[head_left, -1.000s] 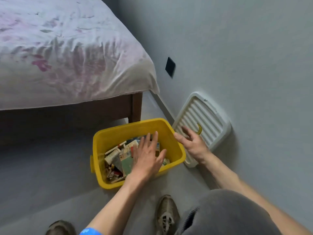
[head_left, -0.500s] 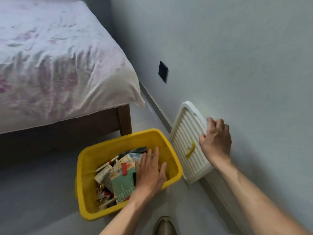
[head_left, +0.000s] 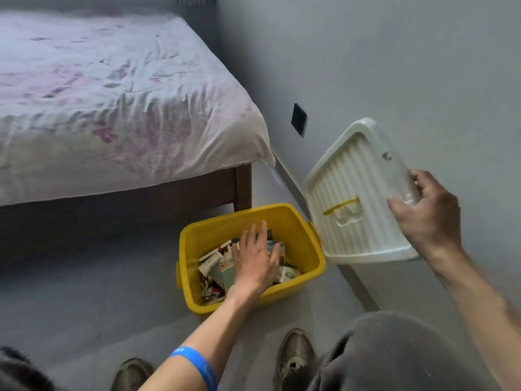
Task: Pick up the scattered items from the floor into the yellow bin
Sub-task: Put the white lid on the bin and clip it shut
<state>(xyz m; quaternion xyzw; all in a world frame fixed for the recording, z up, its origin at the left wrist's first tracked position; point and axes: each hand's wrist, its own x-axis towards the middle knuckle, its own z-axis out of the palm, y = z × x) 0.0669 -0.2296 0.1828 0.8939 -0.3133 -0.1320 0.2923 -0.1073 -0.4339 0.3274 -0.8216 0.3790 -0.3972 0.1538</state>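
Note:
The yellow bin (head_left: 306, 244) stands on the grey floor by the foot of the bed, holding several boxes, cards and small packets (head_left: 217, 263). My left hand (head_left: 256, 258) lies flat, fingers straight, pressing down on those items inside the bin. My right hand (head_left: 425, 218) grips the right edge of the ribbed white lid (head_left: 358, 190), which is lifted off the floor and tilted beside the bin's right rim, close to the wall. A yellow strip runs across the lid's handle recess.
A bed (head_left: 112, 94) with a floral sheet and dark wooden frame fills the left and back. A grey wall (head_left: 394, 66) with a black socket (head_left: 298, 119) runs along the right. My shoes (head_left: 294, 354) and knee sit at the bottom edge.
My right hand went from touching the lid leaning on the wall to gripping its edge and lifting it up off the floor. My left hand has stayed on the bin's contents.

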